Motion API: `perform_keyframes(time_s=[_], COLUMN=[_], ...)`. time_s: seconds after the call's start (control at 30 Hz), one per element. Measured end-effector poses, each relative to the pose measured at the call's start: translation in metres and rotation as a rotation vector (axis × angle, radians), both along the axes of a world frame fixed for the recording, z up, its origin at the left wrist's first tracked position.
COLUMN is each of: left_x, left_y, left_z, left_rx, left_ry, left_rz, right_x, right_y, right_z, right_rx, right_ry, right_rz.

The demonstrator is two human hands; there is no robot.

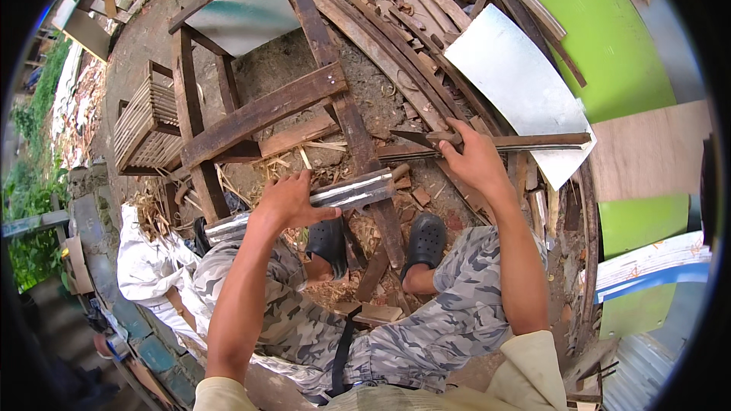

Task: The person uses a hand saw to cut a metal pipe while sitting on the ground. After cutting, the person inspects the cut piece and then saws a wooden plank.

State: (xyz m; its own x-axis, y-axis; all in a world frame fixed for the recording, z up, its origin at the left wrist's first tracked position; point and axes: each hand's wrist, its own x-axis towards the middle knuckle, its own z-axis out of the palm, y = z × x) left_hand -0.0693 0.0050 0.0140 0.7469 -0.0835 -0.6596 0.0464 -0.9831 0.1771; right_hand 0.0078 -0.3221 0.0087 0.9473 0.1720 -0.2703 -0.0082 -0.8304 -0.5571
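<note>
Across my left thigh and the wooden frame lies a grey piece with white streaks (354, 192). My left hand (283, 202) is closed over it, thumb on the near side and fingers on the far side. To the right, my right hand (476, 156) is closed round a long dark wooden strip (544, 140). A dark pointed end (411, 137) sticks out left of that hand; I cannot tell whether it belongs to the strip or to a separate blade. Ahead stands a worn brown wooden frame (266, 114), one of its legs slanting down between my feet.
A slatted wooden piece (148, 125) stands at the left, near a white sack (152, 262). Scrap boards (381, 53) pile up ahead. A white sheet (518, 91), green panel (624, 38) and plywood (647, 151) lie right. Black clogs (426, 242) are on my feet among wood shavings.
</note>
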Motion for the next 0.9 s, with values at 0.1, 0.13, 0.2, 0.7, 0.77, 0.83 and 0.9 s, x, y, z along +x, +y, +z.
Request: perform_keyframes(time_s=[0.1, 0.13, 0.2, 0.7, 0.77, 0.83, 0.9], left_x=[0.027, 0.028, 0.023, -0.107, -0.118, -0.134, -0.151], left_y=[-0.001, -0.004, -0.010, -0.040, -0.042, -0.049, -0.045], left_z=[0.007, 0.010, 0.018, -0.028, -0.030, -0.031, -0.053], left_rx=[-0.006, -0.001, 0.015, -0.014, -0.101, -0.086, -0.046], left_ry=[0.285, 0.284, 0.245, -0.663, -0.688, -0.712, -0.853], left_rz=[-0.009, -0.017, -0.014, 0.094, 0.104, 0.089, 0.021], right_x=[0.008, 0.009, 0.008, -0.017, -0.021, -0.024, -0.031], right_y=[0.000, 0.003, 0.010, 0.028, 0.022, 0.017, 0.017], right_z=[-0.008, -0.010, -0.006, 0.021, 0.017, 0.014, 0.014], right_rx=[-0.046, -0.072, -0.056, 0.046, 0.025, 0.003, -0.017], right_ry=[-0.012, -0.016, -0.055, -0.110, -0.078, -0.044, -0.013], right_rz=[0.020, 0.032, 0.071, 0.225, 0.256, 0.280, 0.311])
